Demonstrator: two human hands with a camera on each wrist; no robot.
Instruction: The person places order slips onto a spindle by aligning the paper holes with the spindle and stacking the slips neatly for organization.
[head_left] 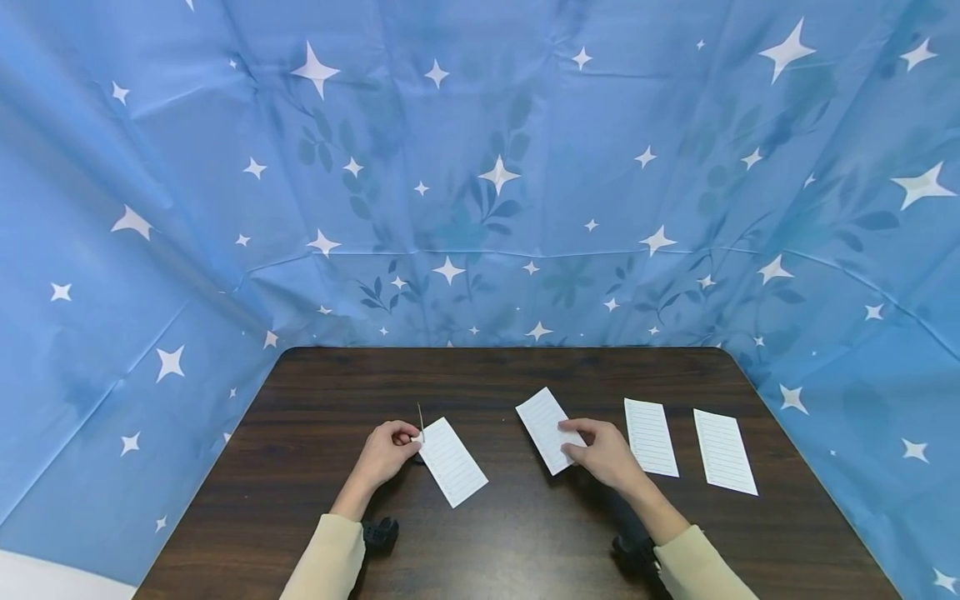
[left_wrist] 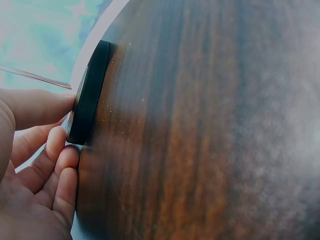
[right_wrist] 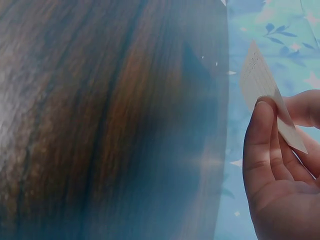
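Observation:
My left hand (head_left: 387, 450) has its thumb and fingers curled at what looks like a receipt spike, a thin metal rod (head_left: 421, 421) on a black base (left_wrist: 92, 97). The thumb touches the base's edge in the left wrist view. A white lined card (head_left: 453, 465) extends from the spike toward the right; whether the rod pierces its corner cannot be told. My right hand (head_left: 603, 454) pinches another white lined card (head_left: 542, 425) between thumb and fingers, above the table. In the right wrist view this card (right_wrist: 260, 77) is tilted, nearly edge-on.
Two more lined cards, one (head_left: 651, 437) beside my right hand and one (head_left: 726, 452) farther right, lie on the dark wooden table (head_left: 525, 533). A blue star-patterned curtain (head_left: 480, 208) hangs behind the table and along its sides.

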